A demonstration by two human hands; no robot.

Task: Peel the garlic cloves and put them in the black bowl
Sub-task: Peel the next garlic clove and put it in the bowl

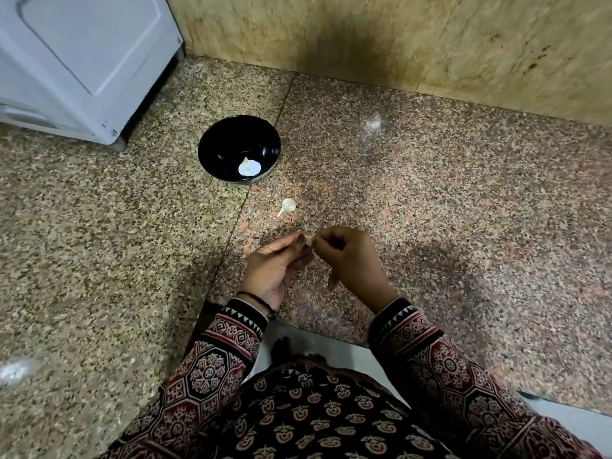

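Both hands (276, 265) (351, 260) pinch a garlic clove (308, 240); loose clove (288, 205) points tail near-left

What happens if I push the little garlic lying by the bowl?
The garlic looks small and papery-skinned, so it would probably slide easily on the shiny counter. Its rounded body and thin tail suggest it may spin or wobble, not roll straight.

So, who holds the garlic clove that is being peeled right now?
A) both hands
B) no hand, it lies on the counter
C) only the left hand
A: the left hand and the right hand meet above the counter and both pinch the small garlic clove between them.
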